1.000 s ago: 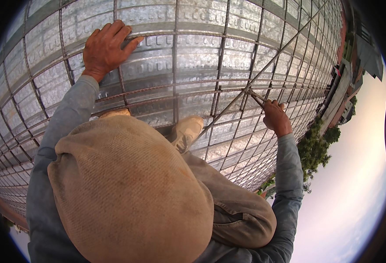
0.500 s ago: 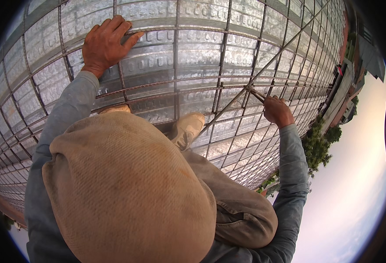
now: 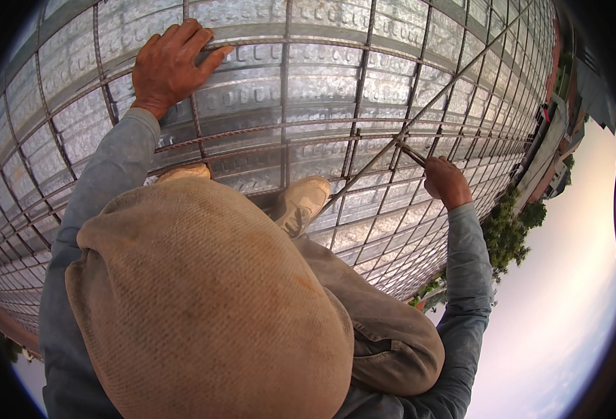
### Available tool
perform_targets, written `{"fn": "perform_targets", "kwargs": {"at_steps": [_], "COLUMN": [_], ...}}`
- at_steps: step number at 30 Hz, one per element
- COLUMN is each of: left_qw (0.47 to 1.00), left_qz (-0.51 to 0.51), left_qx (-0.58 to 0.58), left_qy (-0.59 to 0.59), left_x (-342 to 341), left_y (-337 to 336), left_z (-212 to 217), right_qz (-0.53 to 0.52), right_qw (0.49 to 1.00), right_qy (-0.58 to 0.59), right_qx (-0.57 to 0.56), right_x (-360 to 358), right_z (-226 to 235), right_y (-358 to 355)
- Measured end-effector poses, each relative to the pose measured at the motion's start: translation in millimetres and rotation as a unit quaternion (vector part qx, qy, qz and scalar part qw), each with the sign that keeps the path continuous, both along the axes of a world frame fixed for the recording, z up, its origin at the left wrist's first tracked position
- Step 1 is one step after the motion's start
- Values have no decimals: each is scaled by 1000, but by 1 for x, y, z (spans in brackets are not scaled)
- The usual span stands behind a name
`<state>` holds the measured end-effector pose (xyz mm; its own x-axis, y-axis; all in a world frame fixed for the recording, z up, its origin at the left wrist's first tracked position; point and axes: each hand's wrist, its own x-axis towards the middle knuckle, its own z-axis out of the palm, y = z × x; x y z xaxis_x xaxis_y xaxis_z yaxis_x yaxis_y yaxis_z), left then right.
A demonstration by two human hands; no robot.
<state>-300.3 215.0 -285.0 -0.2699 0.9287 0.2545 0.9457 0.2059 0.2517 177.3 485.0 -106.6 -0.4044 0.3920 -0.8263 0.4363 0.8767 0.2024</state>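
My left hand (image 3: 171,68) lies with fingers stretched out over a rebar mesh (image 3: 280,128), its fingertips and thumb along a ribbed bar. My right hand (image 3: 447,181) is wrapped around the handles of what look like metal pincers (image 3: 411,153). The pincers' head meets a crossing of bars, beside a longer bar (image 3: 450,86) that runs diagonally over the mesh. The jaws are too small to make out, and any wire in them is not visible. Beneath the mesh is silvery, embossed sheet-metal decking (image 3: 241,80).
My beige shoe (image 3: 306,201) stands on the mesh between both hands, and the other shoe (image 3: 183,172) shows partly behind my cloth-covered knee (image 3: 210,293). Past the deck's right edge are trees (image 3: 507,234), grey roofs (image 3: 594,91) and sky.
The pincers' handles look closer together than before, and my right hand has turned slightly at the same bar crossing. My left hand stays on its bar; the view has shifted a little.
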Motion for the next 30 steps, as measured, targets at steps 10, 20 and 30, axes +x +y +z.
{"fn": "perform_targets", "kwargs": {"at_steps": [10,20,30], "left_qw": [1000,1000,1000], "left_qz": [1,15,4], "left_qx": [12,-13,3], "left_qy": [-19,-1,22], "left_x": [0,2,0], "left_y": [3,-1,2], "left_z": [3,3,0], "right_qz": [-515,127,202], "right_qw": [827,981,968], "right_qy": [-85,125,124], "right_qx": [-206,76,84], "right_x": [-33,-6,41], "right_z": [19,34,16], "right_y": [34,24,54]}}
